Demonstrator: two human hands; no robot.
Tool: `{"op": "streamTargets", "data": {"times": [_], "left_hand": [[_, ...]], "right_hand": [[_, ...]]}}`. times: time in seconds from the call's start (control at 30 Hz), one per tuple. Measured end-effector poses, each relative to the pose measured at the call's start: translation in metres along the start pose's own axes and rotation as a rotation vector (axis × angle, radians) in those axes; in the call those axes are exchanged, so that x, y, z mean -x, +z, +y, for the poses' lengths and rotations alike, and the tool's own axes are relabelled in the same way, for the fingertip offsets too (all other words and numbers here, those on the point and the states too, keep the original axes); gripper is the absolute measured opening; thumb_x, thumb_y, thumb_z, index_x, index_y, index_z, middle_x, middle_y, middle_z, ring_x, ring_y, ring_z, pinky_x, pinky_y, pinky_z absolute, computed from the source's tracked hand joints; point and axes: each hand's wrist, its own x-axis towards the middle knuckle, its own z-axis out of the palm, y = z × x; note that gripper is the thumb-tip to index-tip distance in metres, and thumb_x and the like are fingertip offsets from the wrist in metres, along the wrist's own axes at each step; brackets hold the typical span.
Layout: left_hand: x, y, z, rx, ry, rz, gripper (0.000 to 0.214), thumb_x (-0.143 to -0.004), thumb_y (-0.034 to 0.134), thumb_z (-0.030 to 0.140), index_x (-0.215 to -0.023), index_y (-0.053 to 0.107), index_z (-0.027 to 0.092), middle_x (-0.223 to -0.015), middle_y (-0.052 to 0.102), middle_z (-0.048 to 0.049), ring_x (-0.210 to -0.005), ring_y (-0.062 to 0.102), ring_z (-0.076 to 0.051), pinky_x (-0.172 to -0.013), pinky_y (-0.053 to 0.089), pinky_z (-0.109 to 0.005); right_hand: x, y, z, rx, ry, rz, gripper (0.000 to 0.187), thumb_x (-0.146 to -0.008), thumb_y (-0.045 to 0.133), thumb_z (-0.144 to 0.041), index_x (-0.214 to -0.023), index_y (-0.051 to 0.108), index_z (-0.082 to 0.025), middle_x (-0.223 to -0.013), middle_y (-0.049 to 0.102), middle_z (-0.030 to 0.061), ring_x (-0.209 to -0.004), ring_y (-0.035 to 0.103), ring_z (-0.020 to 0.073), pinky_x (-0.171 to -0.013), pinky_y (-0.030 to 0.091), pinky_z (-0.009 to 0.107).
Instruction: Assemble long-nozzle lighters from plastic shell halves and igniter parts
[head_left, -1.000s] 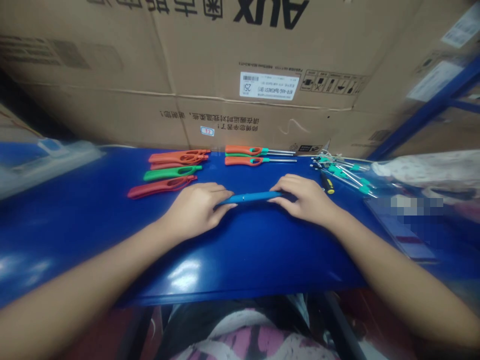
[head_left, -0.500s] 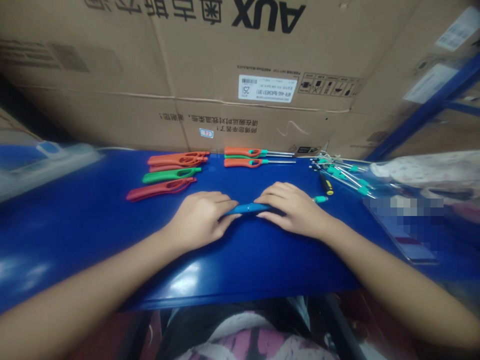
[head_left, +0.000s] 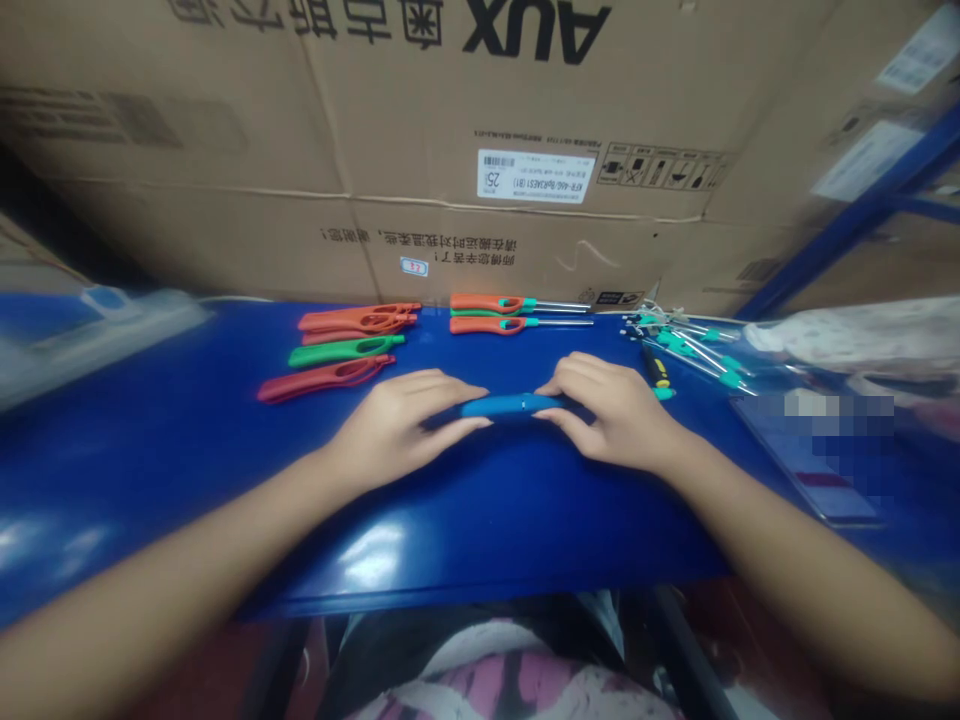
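A blue long-nosed lighter [head_left: 504, 405] lies crosswise between my hands, just above the blue table. My left hand [head_left: 401, 420] has thumb and fingers closed around its left end. Its right part is pinched between the thumb and fingers of my right hand [head_left: 607, 408], which hides much of that side. A teal piece [head_left: 664, 394] shows beyond the right hand; whether it joins the lighter is hidden. Left of centre lie several lighter handles: orange [head_left: 352, 318], green [head_left: 345, 350] and red [head_left: 322, 380]. Lighters with metal stems [head_left: 484, 325] lie stacked behind my hands.
A pile of metal stems with teal bases [head_left: 697, 350] lies at the right, beside a black and yellow screwdriver [head_left: 658, 372]. Farther right is a phone [head_left: 817, 470]. A large cardboard box [head_left: 262, 150] stands along the back. A clear plastic bag [head_left: 135, 330] lies left.
The blue lighter has shifted slightly right and away from me, and more of its left part shows. My right hand has moved right with it; my left thumb and fingers are farther apart.
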Motion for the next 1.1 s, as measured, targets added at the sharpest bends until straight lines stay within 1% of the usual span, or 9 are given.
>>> {"op": "streamTargets", "data": {"times": [0.17, 0.27, 0.33, 0.47, 0.57, 0.67, 0.8, 0.97, 1.1], "left_hand": [[-0.002, -0.004, 0.002, 0.023, 0.056, 0.054, 0.022, -0.09, 0.071, 0.023, -0.108, 0.073, 0.012, -0.096, 0.078, -0.0093, -0.084, 0.073, -0.018, -0.083, 0.057, -0.029], [0.0, -0.001, 0.003, 0.017, -0.028, 0.065, 0.021, -0.09, 0.072, 0.025, -0.108, 0.074, 0.014, -0.096, 0.077, -0.0069, -0.082, 0.072, -0.016, -0.08, 0.057, -0.025], [0.001, 0.001, 0.002, -0.002, -0.085, 0.063, 0.028, -0.091, 0.071, 0.027, -0.116, 0.071, 0.014, -0.102, 0.077, -0.0065, -0.081, 0.071, -0.014, -0.079, 0.057, -0.023], [0.002, 0.004, 0.001, -0.004, -0.058, -0.066, 0.053, -0.09, 0.072, 0.032, -0.139, 0.058, 0.017, -0.123, 0.069, -0.0098, -0.104, 0.069, -0.018, -0.095, 0.055, -0.027], [0.003, 0.006, 0.0, -0.02, -0.005, -0.104, 0.046, -0.093, 0.068, 0.031, -0.136, 0.06, 0.019, -0.125, 0.068, -0.0096, -0.114, 0.066, -0.019, -0.102, 0.053, -0.03], [0.004, 0.008, 0.0, -0.038, 0.003, -0.088, 0.039, -0.095, 0.066, 0.032, -0.13, 0.063, 0.016, -0.115, 0.073, -0.0087, -0.103, 0.071, -0.019, -0.094, 0.057, -0.031], [0.004, 0.007, 0.002, -0.047, -0.023, -0.103, 0.032, -0.097, 0.062, 0.035, -0.119, 0.068, 0.014, -0.102, 0.076, -0.0082, -0.087, 0.074, -0.02, -0.079, 0.059, -0.03], [0.004, 0.007, 0.003, 0.015, 0.018, -0.097, 0.027, -0.097, 0.063, 0.03, -0.119, 0.067, 0.015, -0.107, 0.076, -0.0075, -0.093, 0.074, -0.018, -0.085, 0.058, -0.027], [0.006, 0.009, 0.004, 0.005, 0.028, -0.06, 0.025, -0.096, 0.063, 0.028, -0.117, 0.069, 0.015, -0.106, 0.077, -0.0079, -0.094, 0.075, -0.019, -0.086, 0.059, -0.028]], "right_hand": [[0.0, -0.006, 0.0, 0.038, -0.033, 0.014, 0.015, -0.097, 0.057, -0.029, -0.095, 0.064, -0.016, -0.085, 0.066, 0.0066, -0.079, 0.057, 0.0212, -0.069, 0.045, 0.032], [0.0, -0.007, -0.002, 0.075, -0.014, 0.015, 0.018, -0.099, 0.053, -0.03, -0.098, 0.064, -0.015, -0.089, 0.067, 0.0077, -0.082, 0.06, 0.0214, -0.069, 0.045, 0.031], [0.0, -0.005, -0.002, 0.083, 0.039, -0.01, 0.019, -0.1, 0.05, -0.031, -0.101, 0.063, -0.016, -0.094, 0.067, 0.0081, -0.086, 0.062, 0.0214, -0.068, 0.044, 0.03], [0.002, 0.001, -0.002, 0.042, 0.152, -0.107, 0.023, -0.103, 0.043, -0.031, -0.106, 0.062, -0.018, -0.098, 0.067, 0.0067, -0.082, 0.063, 0.0191, -0.066, 0.043, 0.029], [0.002, 0.005, -0.004, 0.026, 0.167, -0.162, 0.03, -0.105, 0.037, -0.032, -0.103, 0.063, -0.018, -0.092, 0.066, 0.0053, -0.075, 0.062, 0.0177, -0.065, 0.043, 0.029], [0.001, 0.004, -0.006, -0.009, 0.142, -0.198, 0.033, -0.106, 0.036, -0.036, -0.112, 0.063, -0.018, -0.098, 0.068, 0.006, -0.081, 0.065, 0.0184, -0.068, 0.045, 0.029], [0.001, 0.002, -0.007, -0.001, 0.046, -0.201, 0.04, -0.102, 0.047, -0.048, -0.125, 0.061, -0.019, -0.111, 0.07, 0.0072, -0.091, 0.069, 0.0202, -0.069, 0.048, 0.029], [0.003, 0.008, -0.007, 0.024, -0.056, -0.11, 0.032, -0.104, 0.046, -0.038, -0.119, 0.065, -0.018, -0.112, 0.073, 0.0074, -0.095, 0.071, 0.0186, -0.07, 0.051, 0.028], [0.004, 0.013, -0.007, -0.013, -0.067, -0.041, 0.027, -0.104, 0.048, -0.034, -0.115, 0.067, -0.018, -0.11, 0.076, 0.0063, -0.093, 0.072, 0.0173, -0.073, 0.052, 0.026]]}}
